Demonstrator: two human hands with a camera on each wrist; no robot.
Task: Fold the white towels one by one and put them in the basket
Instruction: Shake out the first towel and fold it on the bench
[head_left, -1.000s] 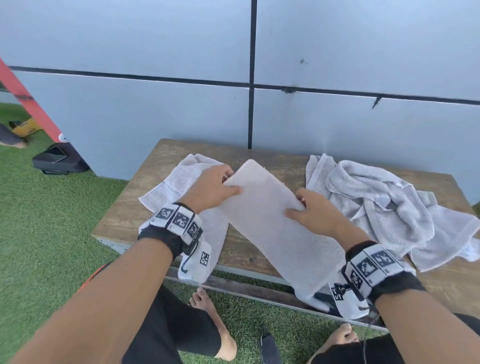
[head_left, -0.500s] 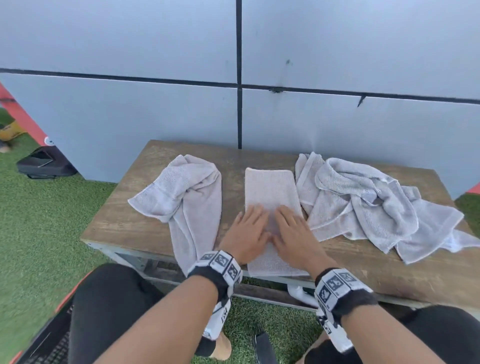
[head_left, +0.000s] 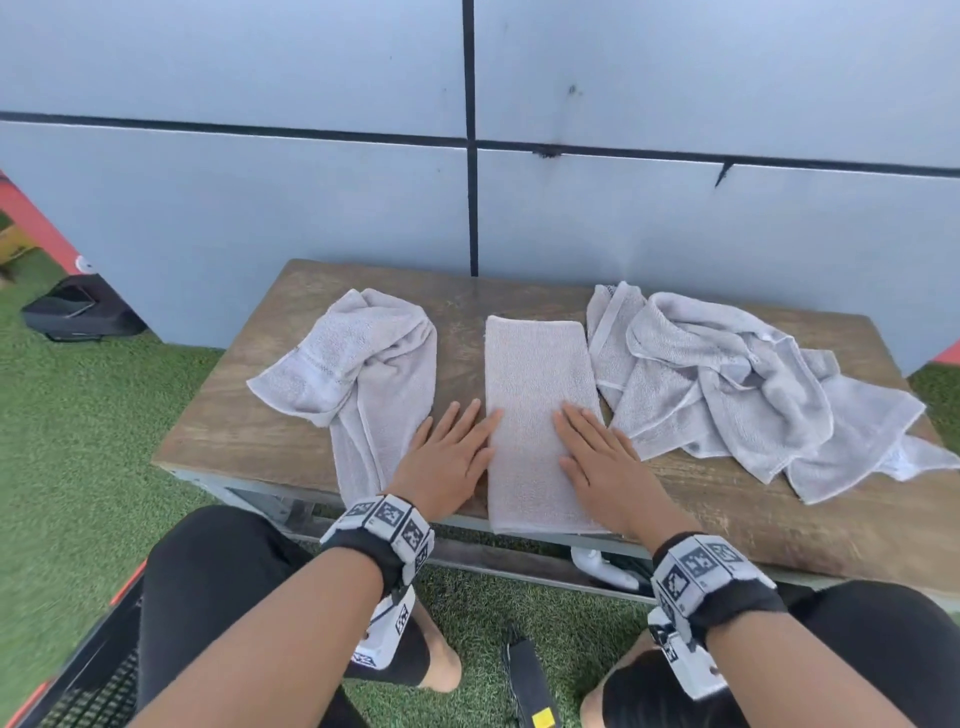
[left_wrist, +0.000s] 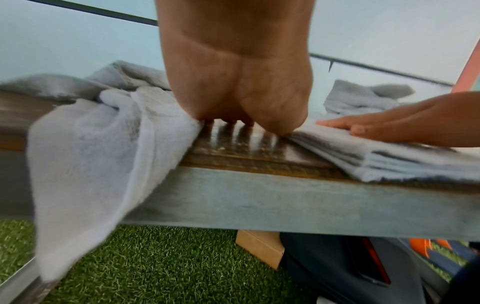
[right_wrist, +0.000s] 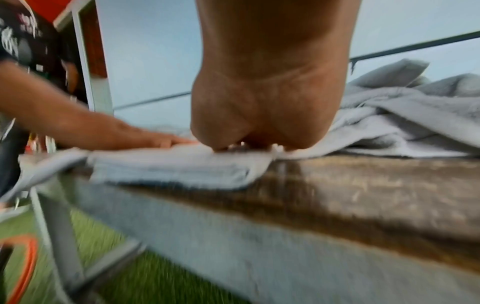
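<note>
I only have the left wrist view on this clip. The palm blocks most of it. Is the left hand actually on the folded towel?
Observer: Mostly beside it. In the head view the left hand lies flat on the table, only its fingertips on the folded towel.
Operator: How many unfolded towels remain?
Observer: One crumpled towel lies left; a tangled heap lies right, its count unclear.
Operator: Is the basket anywhere?
Observer: A dark mesh crate shows at the lower left; I cannot confirm it is the basket.

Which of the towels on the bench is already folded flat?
The middle towel, a neat rectangle between both hands; the left towel and the right pile lie crumpled.
</note>
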